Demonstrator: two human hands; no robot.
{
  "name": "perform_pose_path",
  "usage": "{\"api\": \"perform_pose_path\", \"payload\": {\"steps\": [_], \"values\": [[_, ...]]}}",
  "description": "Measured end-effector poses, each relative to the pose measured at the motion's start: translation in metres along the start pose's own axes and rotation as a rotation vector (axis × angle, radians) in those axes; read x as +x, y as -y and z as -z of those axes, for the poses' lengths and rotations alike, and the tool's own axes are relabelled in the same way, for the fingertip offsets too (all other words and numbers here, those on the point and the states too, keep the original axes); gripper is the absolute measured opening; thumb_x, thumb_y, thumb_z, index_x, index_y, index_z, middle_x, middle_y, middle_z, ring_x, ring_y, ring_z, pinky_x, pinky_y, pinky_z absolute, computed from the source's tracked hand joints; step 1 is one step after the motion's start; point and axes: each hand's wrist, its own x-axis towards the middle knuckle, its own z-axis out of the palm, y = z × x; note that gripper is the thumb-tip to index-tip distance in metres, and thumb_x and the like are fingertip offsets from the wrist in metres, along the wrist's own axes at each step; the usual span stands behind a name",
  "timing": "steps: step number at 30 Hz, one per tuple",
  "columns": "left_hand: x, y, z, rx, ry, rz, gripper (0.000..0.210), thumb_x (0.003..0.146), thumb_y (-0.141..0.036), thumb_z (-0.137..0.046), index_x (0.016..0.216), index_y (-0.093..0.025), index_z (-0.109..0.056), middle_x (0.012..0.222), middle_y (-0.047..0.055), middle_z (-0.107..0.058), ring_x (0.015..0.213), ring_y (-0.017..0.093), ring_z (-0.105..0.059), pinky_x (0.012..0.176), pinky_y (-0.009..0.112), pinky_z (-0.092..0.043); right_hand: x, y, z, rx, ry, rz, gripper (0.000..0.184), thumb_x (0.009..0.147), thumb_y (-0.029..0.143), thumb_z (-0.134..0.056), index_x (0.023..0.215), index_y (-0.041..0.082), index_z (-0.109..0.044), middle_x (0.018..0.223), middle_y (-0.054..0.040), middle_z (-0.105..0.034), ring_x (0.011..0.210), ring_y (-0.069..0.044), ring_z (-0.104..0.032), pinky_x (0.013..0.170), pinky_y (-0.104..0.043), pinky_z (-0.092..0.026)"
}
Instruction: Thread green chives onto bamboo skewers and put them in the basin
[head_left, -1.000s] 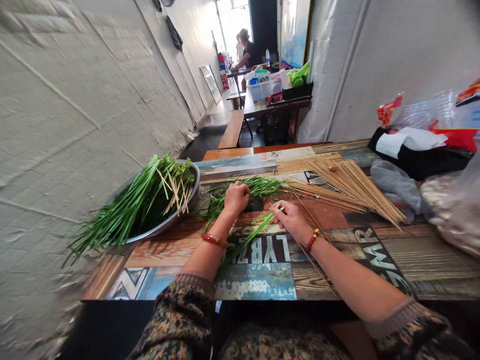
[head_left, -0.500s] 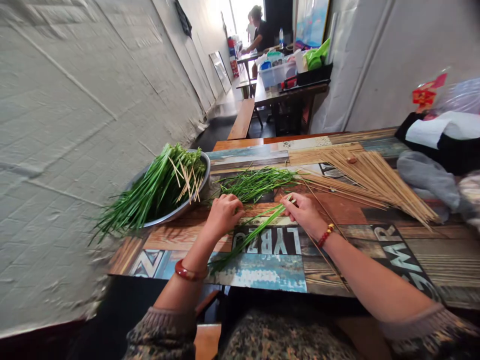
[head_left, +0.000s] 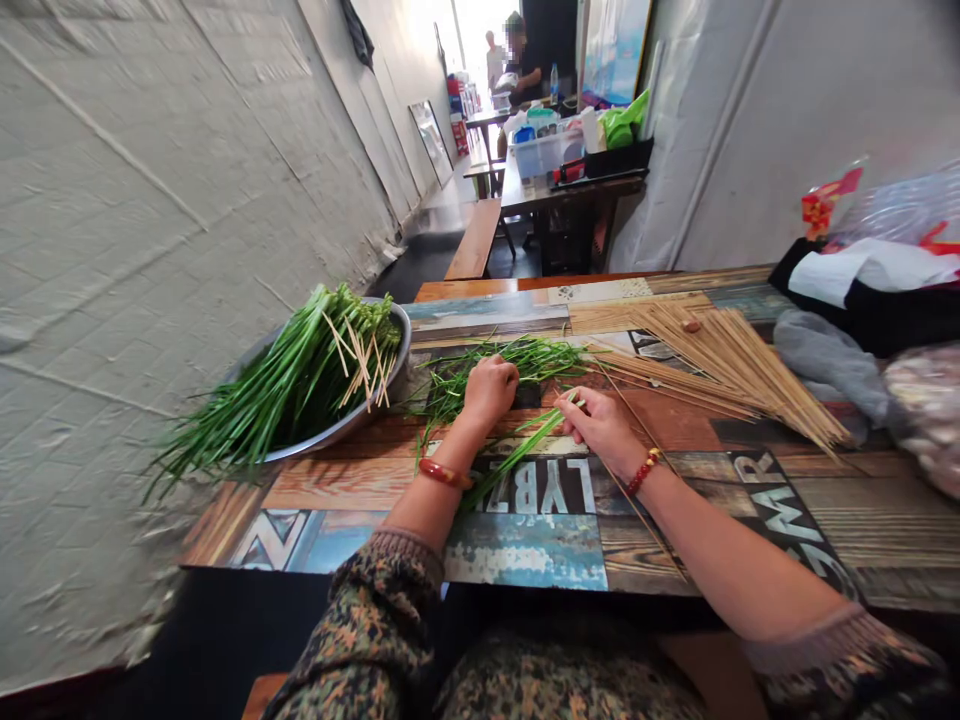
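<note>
My right hand [head_left: 596, 425] pinches one end of a small bunch of green chives [head_left: 525, 455], whose long leaves slant down to the left over the table. My left hand [head_left: 491, 388] is curled at the front edge of a loose pile of chives [head_left: 544, 358]. Its fingertips are turned away, so whatever they hold is hidden. Right of the pile, a fan of thin bamboo skewers [head_left: 739, 365] is spread out. One thin skewer [head_left: 637, 510] lies beneath my right wrist.
At left, a metal basin [head_left: 406, 345] holds more chives [head_left: 285, 385] with several short sticks [head_left: 367, 365] on top. A grey plastic bag [head_left: 832, 355] sits at right. Behind are a bench [head_left: 474, 240], a table with a plastic bin [head_left: 544, 155], and a person [head_left: 525, 75].
My left hand has moved right and forward, onto the loose pile and nearer my right hand. The right hand keeps its pinch on the bunch. The view has shifted slightly.
</note>
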Motion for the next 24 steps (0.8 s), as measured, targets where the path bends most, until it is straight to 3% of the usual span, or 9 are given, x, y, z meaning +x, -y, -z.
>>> {"api": "perform_pose_path", "payload": {"steps": [4,9,11,19,24], "values": [[-0.006,0.007,0.013,-0.144,-0.043,0.052,0.011,0.079,-0.015,-0.053,0.075,-0.015,-0.063,0.081,0.005,-0.065,0.080,0.016,-0.059,0.074,0.027,-0.046,-0.001,0.001,0.000,-0.002,0.001,-0.013,0.033,0.080,0.050,-0.057,0.081,0.017,-0.057,0.053,0.0041,-0.054,0.038,-0.007,-0.044,0.036,-0.018,-0.031],[-0.021,-0.002,0.025,-0.857,0.069,0.252,0.017,0.080,-0.032,-0.058,0.078,-0.015,-0.056,0.060,-0.003,-0.057,0.047,0.007,-0.046,0.046,0.018,-0.034,-0.002,0.002,0.000,0.018,0.008,-0.027,0.033,0.080,0.050,-0.059,0.082,0.017,-0.058,0.053,0.0045,-0.053,0.037,-0.006,-0.043,0.034,-0.017,-0.027],[-0.027,-0.010,0.023,-0.989,0.112,0.301,0.021,0.077,-0.035,-0.062,0.079,-0.014,-0.057,0.056,-0.004,-0.053,0.043,0.005,-0.039,0.042,0.018,-0.028,-0.003,0.003,0.000,0.028,0.016,-0.026,0.032,0.080,0.049,-0.059,0.083,0.017,-0.058,0.054,0.0048,-0.053,0.038,-0.006,-0.043,0.034,-0.017,-0.027],[-0.041,-0.022,0.015,-1.146,0.169,0.346,0.026,0.071,-0.036,-0.069,0.070,-0.012,-0.060,0.055,-0.003,-0.054,0.045,0.005,-0.042,0.046,0.018,-0.033,-0.008,0.032,0.002,-0.111,0.064,0.021,0.032,0.083,0.048,-0.056,0.091,0.017,-0.061,0.055,0.0039,-0.054,0.040,-0.007,-0.045,0.037,-0.018,-0.032],[-0.040,-0.024,0.031,-1.190,0.129,0.337,0.023,0.071,-0.034,-0.069,0.073,-0.012,-0.062,0.062,-0.001,-0.059,0.051,0.006,-0.049,0.050,0.018,-0.038,-0.002,0.055,0.005,-0.177,0.085,0.115,0.028,0.083,0.045,-0.058,0.090,0.019,-0.064,0.057,0.0031,-0.055,0.041,-0.008,-0.044,0.038,-0.020,-0.034]]}}
